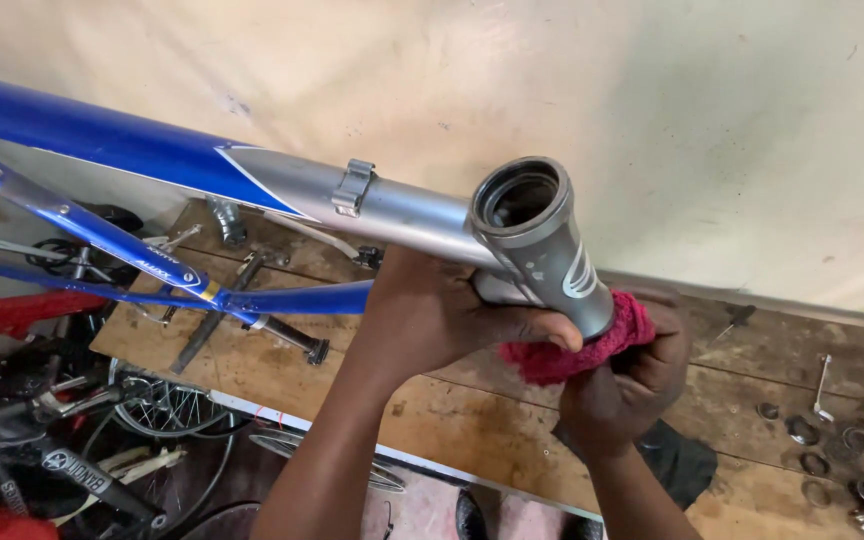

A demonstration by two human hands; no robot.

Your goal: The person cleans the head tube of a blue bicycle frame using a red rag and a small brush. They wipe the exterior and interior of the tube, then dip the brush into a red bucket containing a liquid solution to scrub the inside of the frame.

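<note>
A blue and silver bicycle frame point(282, 185) lies across the view, its open head tube point(537, 235) pointing up toward me. My left hand point(432, 310) grips the frame from below, just behind the head tube. My right hand point(632, 375) presses a red cloth point(577, 350) against the lower end of the head tube. The cloth is bunched between both hands and partly hidden by my fingers.
A wooden bench point(452, 410) runs below, with a pedal crank point(287, 335) at left and several bearing rings point(802, 430) and small wrenches point(822, 385) at right. Bike wheels and parts point(152, 405) pile at lower left. A pale wall point(652, 120) stands behind.
</note>
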